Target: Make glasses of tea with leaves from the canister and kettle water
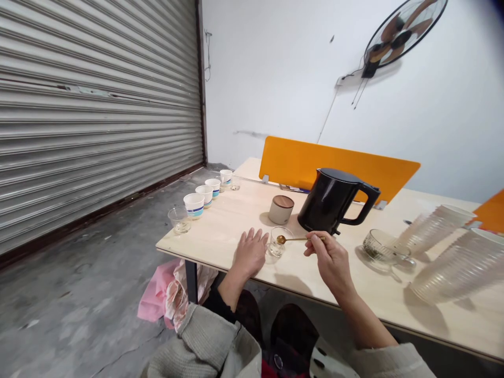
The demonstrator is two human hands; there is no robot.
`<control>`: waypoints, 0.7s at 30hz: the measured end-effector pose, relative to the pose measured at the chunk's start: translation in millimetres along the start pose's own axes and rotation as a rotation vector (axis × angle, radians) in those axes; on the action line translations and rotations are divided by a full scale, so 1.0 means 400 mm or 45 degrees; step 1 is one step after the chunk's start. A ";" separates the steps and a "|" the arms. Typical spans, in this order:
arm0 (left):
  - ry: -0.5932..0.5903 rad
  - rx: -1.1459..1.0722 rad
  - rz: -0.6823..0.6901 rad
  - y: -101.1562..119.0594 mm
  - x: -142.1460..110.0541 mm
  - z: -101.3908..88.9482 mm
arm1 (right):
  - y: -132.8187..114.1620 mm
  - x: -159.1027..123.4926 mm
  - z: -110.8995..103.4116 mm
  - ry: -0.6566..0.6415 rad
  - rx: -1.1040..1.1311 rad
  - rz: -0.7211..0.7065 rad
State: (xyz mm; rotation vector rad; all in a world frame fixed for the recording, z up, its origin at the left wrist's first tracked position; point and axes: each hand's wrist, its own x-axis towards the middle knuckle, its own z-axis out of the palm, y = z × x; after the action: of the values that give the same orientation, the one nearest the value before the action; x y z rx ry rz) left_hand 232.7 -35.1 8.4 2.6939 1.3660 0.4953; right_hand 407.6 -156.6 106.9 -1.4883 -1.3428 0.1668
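Observation:
Pinched in my right hand (327, 257) is a thin gold spoon (295, 239), its bowl over a small clear plastic cup (277, 251). Whether the spoon bowl carries anything is too small to tell. My left hand (252, 253) lies flat on the table with fingers stretched out, just left of that cup. Behind the cup stands a grey canister (281, 211) with a wooden lid on. A black electric kettle (328, 202) is upright behind my right hand, handle toward the right.
Several white paper cups (194, 206) and a clear cup (180, 220) line the left edge of the pale table (220, 239). On the right are a glass cup (380, 245) with dark bits inside and stacked plastic cups (459, 266). An orange divider (315, 157) stands behind.

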 end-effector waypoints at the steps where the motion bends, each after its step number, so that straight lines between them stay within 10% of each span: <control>1: -0.002 -0.003 0.001 0.000 -0.001 -0.001 | 0.002 -0.003 0.006 -0.019 -0.013 -0.004; 14: -0.038 0.020 0.005 0.000 -0.003 -0.019 | 0.042 0.001 0.083 -0.112 0.028 0.021; 21: -0.057 0.049 0.025 -0.009 -0.004 0.005 | -0.037 -0.030 -0.077 0.193 -0.038 -0.136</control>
State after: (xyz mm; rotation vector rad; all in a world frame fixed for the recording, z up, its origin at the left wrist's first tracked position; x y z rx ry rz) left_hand 229.8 -34.1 5.3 2.7341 1.3526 0.4119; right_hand 415.1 -187.3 124.6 -1.4203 -1.3033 -0.0340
